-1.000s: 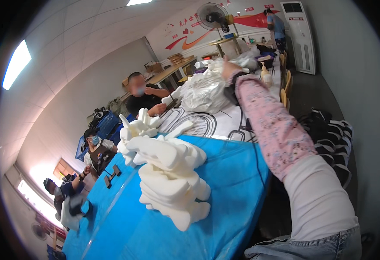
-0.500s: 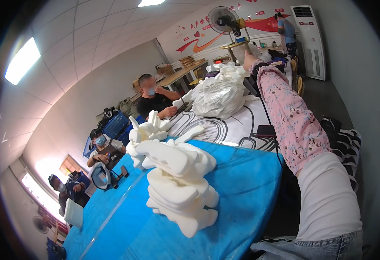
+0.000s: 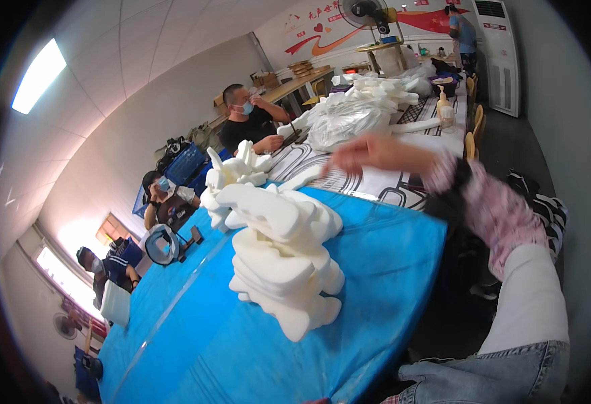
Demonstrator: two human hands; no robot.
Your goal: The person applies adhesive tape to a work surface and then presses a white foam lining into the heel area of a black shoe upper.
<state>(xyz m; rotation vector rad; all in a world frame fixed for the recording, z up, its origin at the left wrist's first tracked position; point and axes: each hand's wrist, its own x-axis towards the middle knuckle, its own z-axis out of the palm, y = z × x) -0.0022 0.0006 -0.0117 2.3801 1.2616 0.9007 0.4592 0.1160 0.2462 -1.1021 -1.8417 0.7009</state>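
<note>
White foam pieces (image 3: pixel 289 276) lie stacked on the blue surface (image 3: pixel 194 350). Right hand (image 3: pixel 382 153) is at one o'clock from them; blur prevents telling whether its grip is apart or together.

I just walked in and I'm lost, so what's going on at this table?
The camera wearer's right hand, blurred, is above the patterned cover, its fingers near a long white piece; whether they touch is unclear. On the blue cover stands a stack of white foam-like pieces, with a looser heap behind it. Farther off lies a translucent plastic bag. Across the table, a co-worker in black has one hand raised near the face.
</note>
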